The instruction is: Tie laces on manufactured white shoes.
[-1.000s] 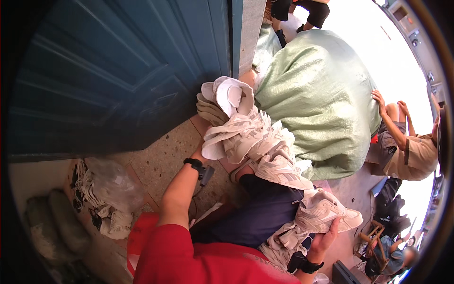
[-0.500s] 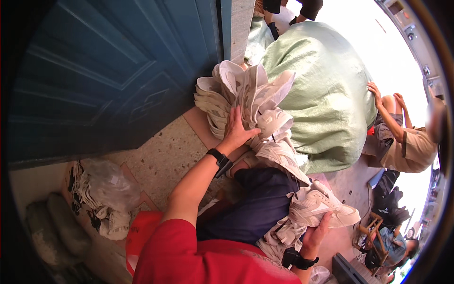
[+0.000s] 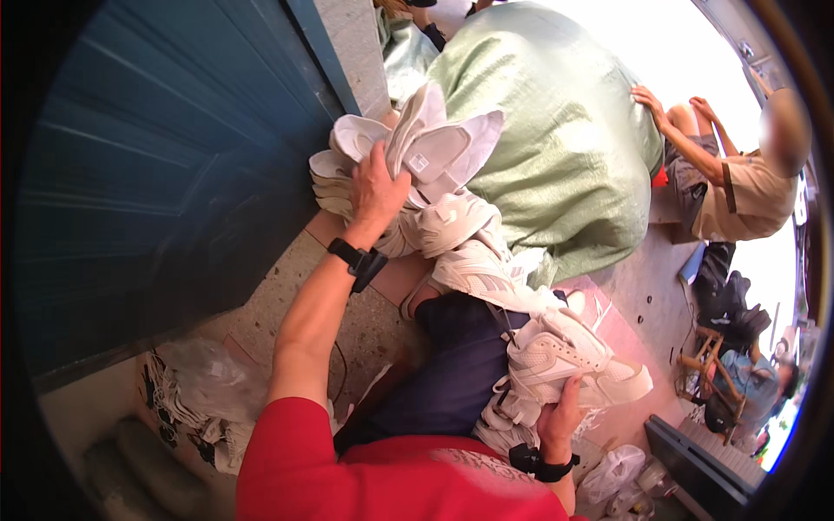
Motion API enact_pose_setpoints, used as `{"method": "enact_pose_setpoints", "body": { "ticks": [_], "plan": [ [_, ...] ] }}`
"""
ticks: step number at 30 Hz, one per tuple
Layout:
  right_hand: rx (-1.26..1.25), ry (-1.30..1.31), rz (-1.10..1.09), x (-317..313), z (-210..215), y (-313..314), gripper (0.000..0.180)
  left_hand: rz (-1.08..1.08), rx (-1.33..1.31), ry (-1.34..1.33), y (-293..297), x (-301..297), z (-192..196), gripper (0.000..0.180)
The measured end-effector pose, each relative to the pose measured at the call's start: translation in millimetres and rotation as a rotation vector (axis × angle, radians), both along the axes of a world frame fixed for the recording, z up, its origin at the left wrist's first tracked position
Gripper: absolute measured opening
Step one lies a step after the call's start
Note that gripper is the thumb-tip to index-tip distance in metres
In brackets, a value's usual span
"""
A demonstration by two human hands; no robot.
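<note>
Left of a large pale-green sack, a person's left hand closes its fingers around a white shoe upper within a bunch, while on the sack's near side the right hand holds a pale sneaker, its fingers partly hidden.

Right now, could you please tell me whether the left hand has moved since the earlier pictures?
Yes: judged against the grey wall, the left hand has moved forward and is now nearer that wall.
</note>
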State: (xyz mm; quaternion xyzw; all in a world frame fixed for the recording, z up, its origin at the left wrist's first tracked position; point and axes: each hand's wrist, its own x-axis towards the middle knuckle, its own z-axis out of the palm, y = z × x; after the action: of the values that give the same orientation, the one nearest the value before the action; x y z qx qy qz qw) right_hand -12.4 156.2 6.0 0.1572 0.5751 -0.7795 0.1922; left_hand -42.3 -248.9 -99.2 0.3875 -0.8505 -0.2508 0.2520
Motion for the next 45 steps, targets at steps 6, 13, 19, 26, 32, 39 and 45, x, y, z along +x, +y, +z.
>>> {"method": "enact_pose_setpoints", "body": {
  "ticks": [6, 13, 19, 26, 32, 39, 45],
  "plan": [
    [0.031, 0.026, 0.081, -5, -1, -17, 0.045, -0.347, 0.025, -0.481, 8, -48, -8, 0.045],
    [0.024, 0.040, 0.052, -6, 2, -23, 0.048, -0.976, 0.676, -0.086, 66, -17, 20, 0.039],
    [0.235, 0.150, 0.465, -1, 15, -25, 0.048, -1.024, -0.193, -0.050, 118, 17, 19, 0.035],
    [0.362, 0.070, 0.692, 3, 32, -46, 0.041, -0.907, -0.757, -0.188, 112, -29, 21, 0.018],
    [-0.034, 0.166, 0.254, -18, 8, -36, 0.036, -0.916, -0.339, -0.577, 135, -4, 25, 0.031],
    [-0.215, -0.008, 0.182, -7, 7, -28, 0.039, -0.953, 0.286, -0.215, 145, 22, 47, 0.029],
    [-0.249, 0.026, 0.164, -1, 18, -30, 0.038, -1.058, -0.084, -0.090, 177, 23, 40, 0.014]
  ]
}}
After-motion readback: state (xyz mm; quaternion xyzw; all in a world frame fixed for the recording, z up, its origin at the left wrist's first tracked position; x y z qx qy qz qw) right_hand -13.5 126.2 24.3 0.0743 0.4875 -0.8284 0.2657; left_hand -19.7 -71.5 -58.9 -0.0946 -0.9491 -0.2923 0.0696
